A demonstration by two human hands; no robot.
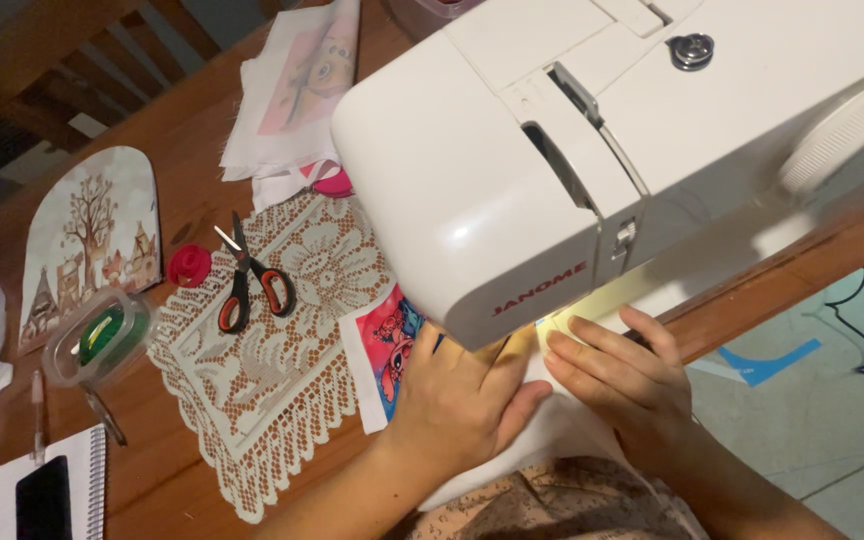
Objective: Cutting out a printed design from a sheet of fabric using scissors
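From the head camera, the left hand (462, 395) lies flat, fingers together, on the white fabric (562, 425) with its colourful cartoon print (392, 345), while the right hand (617, 380) at its 3 o'clock rests spread, fingertips down, on the same cloth just under the head of the white sewing machine (552, 150), neither gripping anything. Guiding well here likely means both palms staying light and level, feeding the cloth straight, fingertips clear of the needle, which is hidden. The wooden counter (177, 130) carries a lace doily (282, 370) with orange-handled scissors (247, 280) at 10 o'clock of the left hand, over a tiled floor (812, 410).
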